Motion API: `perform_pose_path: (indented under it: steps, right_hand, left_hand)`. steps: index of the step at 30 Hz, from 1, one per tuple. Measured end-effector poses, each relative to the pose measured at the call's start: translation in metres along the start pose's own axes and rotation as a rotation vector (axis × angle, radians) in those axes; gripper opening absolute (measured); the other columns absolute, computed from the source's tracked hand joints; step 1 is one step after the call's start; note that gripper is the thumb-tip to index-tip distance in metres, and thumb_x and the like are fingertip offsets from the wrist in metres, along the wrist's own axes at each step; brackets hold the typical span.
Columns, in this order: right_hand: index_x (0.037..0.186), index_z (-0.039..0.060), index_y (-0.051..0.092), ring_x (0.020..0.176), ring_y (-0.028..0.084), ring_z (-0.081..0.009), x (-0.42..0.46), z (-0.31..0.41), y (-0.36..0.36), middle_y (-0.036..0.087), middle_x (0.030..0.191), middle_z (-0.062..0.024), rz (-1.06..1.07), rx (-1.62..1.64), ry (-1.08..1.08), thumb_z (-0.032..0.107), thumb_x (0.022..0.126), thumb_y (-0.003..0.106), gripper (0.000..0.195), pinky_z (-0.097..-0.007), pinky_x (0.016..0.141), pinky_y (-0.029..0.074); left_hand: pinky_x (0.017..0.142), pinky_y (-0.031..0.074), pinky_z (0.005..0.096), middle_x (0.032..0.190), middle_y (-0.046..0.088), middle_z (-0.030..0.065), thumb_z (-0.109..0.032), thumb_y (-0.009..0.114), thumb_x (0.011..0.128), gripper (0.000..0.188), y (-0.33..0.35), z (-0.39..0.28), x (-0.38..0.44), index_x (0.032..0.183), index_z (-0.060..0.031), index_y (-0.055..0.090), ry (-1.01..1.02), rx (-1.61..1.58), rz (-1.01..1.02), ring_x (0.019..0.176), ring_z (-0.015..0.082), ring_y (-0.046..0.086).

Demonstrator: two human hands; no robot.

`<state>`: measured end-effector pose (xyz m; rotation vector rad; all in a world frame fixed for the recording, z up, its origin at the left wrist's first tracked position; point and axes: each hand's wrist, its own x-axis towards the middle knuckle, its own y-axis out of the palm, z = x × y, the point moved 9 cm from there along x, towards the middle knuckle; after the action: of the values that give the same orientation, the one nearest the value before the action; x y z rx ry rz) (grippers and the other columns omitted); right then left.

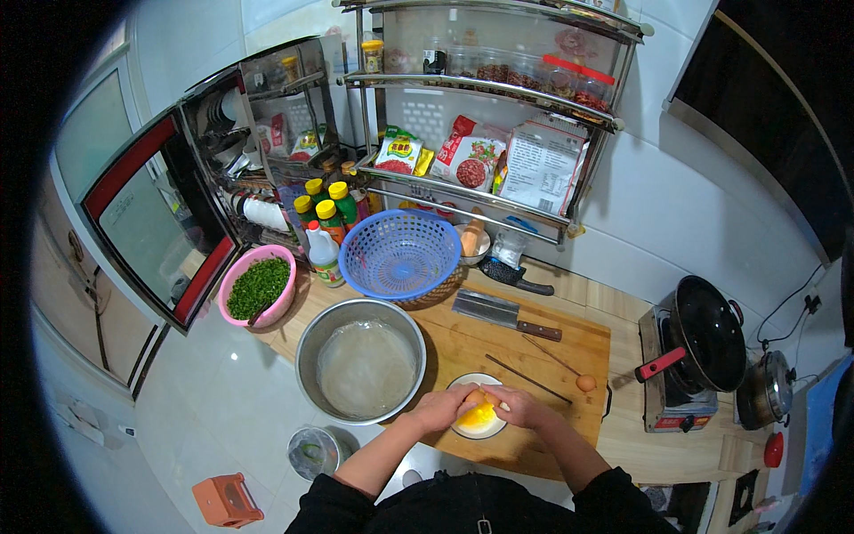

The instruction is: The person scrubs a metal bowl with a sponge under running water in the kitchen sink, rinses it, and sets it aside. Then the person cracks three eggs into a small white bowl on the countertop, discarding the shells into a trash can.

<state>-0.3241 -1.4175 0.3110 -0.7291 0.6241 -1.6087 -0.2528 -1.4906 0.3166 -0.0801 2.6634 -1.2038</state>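
Observation:
My left hand (pixel 440 408) and my right hand (pixel 525 406) meet over a white bowl (pixel 494 429) with a dark rim. Between their fingers is a brown egg (pixel 476 396) with its shell broken open, each hand gripping one side. Bright yellow egg (pixel 475 419) lies in the bowl below, partly covered by my fingers. The bowl stands on a wooden cutting board (pixel 460 334). A pair of chopsticks (pixel 527 378) lies apart on the board, and a whole brown egg (pixel 586 383) rests near its right edge.
A cleaver (pixel 490 308) lies at the board's back. Left are a steel basin (pixel 421 374) of cloudy liquid, a blue colander (pixel 400 250) and a pink bowl (pixel 291 257) of chopped greens. A wok (pixel 707 340) sits on a portable stove (pixel 680 407) at right.

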Motion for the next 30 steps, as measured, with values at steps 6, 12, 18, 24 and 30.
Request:
perform_pose_path:
  steps: [6,12,18,24,30]
  right_hand:
    - [0.111,0.0034,0.045,0.096,0.049,-0.0285,0.000,0.005,-0.024,0.050,0.106,-0.0160,-0.060,0.036,0.054,0.010,0.072,0.053,0.041,-0.0331,0.082,0.039]
    - [0.109,0.0030,0.048,0.085,0.053,-0.0276,0.001,0.015,-0.028,0.053,0.100,-0.0152,-0.129,0.138,0.115,0.017,0.071,0.061,0.042,-0.0304,0.074,0.042]
    - [0.105,0.0061,0.051,0.090,0.050,-0.0274,-0.007,0.012,-0.023,0.054,0.098,-0.0146,-0.173,0.216,0.189,0.020,0.069,0.061,0.040,-0.0333,0.080,0.038]
    - [0.106,0.0067,0.051,0.086,0.052,-0.0260,-0.013,0.006,-0.028,0.055,0.095,-0.0127,-0.204,0.280,0.241,0.020,0.069,0.062,0.041,-0.0316,0.076,0.040]
    - [0.106,0.0088,0.052,0.082,0.052,-0.0232,-0.018,0.025,-0.049,0.056,0.094,-0.0106,-0.316,0.248,0.298,0.020,0.068,0.063,0.042,-0.0303,0.073,0.041]
  left_hand:
    - [0.076,0.042,0.0356,0.105,0.050,0.0159,-0.029,0.043,0.083,0.039,-0.025,0.011,0.003,0.115,-0.0075,0.040,0.019,-0.157,-0.164,0.092,0.0312,0.051]
    - [0.070,0.043,0.0277,0.096,0.055,0.0119,-0.028,0.045,0.084,0.040,-0.028,0.013,0.000,0.117,-0.0060,0.039,-0.032,-0.526,-0.141,0.082,0.0177,0.054]
    - [0.073,0.042,0.0238,0.103,0.051,0.0074,-0.029,0.043,0.085,0.040,-0.013,0.015,0.000,0.119,-0.0068,0.038,-0.133,-0.812,-0.018,0.088,0.0116,0.049]
    - [0.079,0.039,0.0227,0.111,0.046,0.0052,-0.035,0.042,0.085,0.045,0.009,0.018,-0.002,0.121,-0.0082,0.037,-0.201,-1.124,0.035,0.097,0.0114,0.044]
    - [0.075,0.041,0.0235,0.108,0.047,0.0047,-0.036,0.041,0.085,0.045,0.015,0.011,-0.002,0.122,-0.0099,0.037,-0.229,-1.141,0.011,0.093,0.0115,0.046]
